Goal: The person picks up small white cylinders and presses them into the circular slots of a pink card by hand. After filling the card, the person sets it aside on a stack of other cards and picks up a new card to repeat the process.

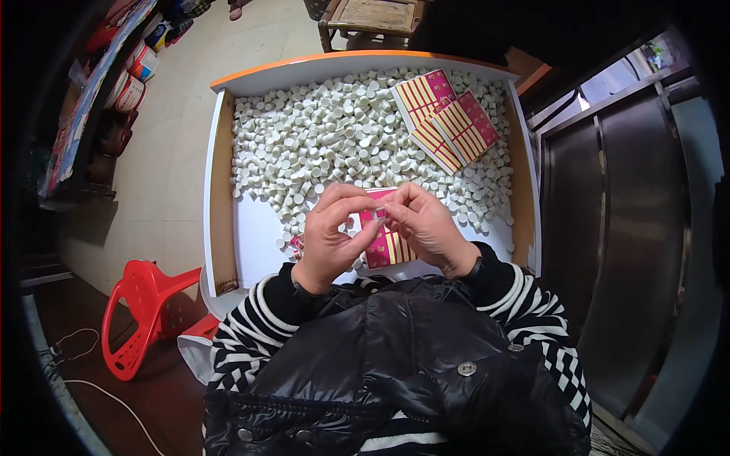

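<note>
My left hand (pixel 328 237) and my right hand (pixel 430 229) meet over the near part of a shallow drawer-like tray. Thumbs and fingers of both hands pinch a small white-and-pink piece (pixel 381 214), mostly covered by the fingertips. It may be a cap with a sticker strip; I cannot tell for sure. Below the hands lies a pink-and-cream sticker sheet (pixel 376 255), partly hidden by them. A heap of small white round caps (pixel 327 133) spreads beyond my hands. Beside my left hand are a few pink-wrapped pieces (pixel 296 243).
Several more pink-and-cream sticker sheets (pixel 465 129) lie on the caps at the far right. The tray's orange-edged far wall (pixel 357 58) and side walls enclose the heap. A red plastic stool (pixel 148 304) stands at left, a wooden stool (pixel 372 14) beyond the tray.
</note>
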Demonstrator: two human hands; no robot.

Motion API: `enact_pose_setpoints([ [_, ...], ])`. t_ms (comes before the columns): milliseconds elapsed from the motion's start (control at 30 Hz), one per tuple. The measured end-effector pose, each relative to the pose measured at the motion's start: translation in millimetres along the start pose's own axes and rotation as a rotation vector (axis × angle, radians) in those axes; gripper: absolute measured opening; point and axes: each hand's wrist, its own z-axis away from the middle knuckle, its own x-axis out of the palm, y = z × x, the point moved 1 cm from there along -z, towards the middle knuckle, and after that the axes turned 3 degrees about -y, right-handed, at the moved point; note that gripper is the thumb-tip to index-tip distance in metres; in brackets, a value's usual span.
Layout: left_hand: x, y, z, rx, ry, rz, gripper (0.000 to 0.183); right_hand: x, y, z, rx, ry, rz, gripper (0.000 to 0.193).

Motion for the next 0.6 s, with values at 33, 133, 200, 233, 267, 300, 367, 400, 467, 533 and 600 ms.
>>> enact_pose_setpoints([
  [33, 1, -2, 1, -0.056, 0.014, 0.045, 0.027, 0, -2, 2, -0.080, 0.002, 0.067, 0.015],
  [133, -1, -3, -3, 0.017, -0.027, -0.169, 0.028, 4, -10, 8, -0.240, 0.006, 0.201, 0.015],
  [200, -1, -2, -6, 0.054, -0.049, -0.276, 0.028, 9, -16, 12, -0.339, -0.027, 0.469, 0.014],
  [233, -1, -1, -8, 0.076, -0.049, -0.288, 0.029, 10, -17, 12, -0.388, -0.043, 0.603, 0.014],
  [267, 0, 0, -9, 0.099, -0.049, -0.300, 0.030, 10, -16, 12, -0.388, -0.043, 0.602, 0.014],
  [300, 0, 1, -10, 0.121, -0.048, -0.312, 0.031, 10, -15, 12, -0.386, -0.038, 0.563, 0.014],
  [367, -3, 3, -9, 0.134, -0.046, -0.284, 0.032, 11, -14, 10, -0.383, -0.028, 0.485, 0.015],
  [400, -4, 4, -9, 0.146, -0.043, -0.256, 0.033, 12, -15, 10, -0.384, -0.028, 0.485, 0.015],
  [467, -4, 5, -9, 0.160, -0.041, -0.228, 0.034, 15, -15, 8, -0.257, -0.056, 0.286, 0.016],
  [533, -1, 5, -8, 0.125, -0.040, -0.025, 0.034, 15, -14, 9, -0.195, -0.070, 0.187, 0.017],
  [600, 1, 4, -8, 0.109, -0.041, 0.075, 0.034, 11, -9, 10, -0.129, -0.126, -0.030, 0.018],
])
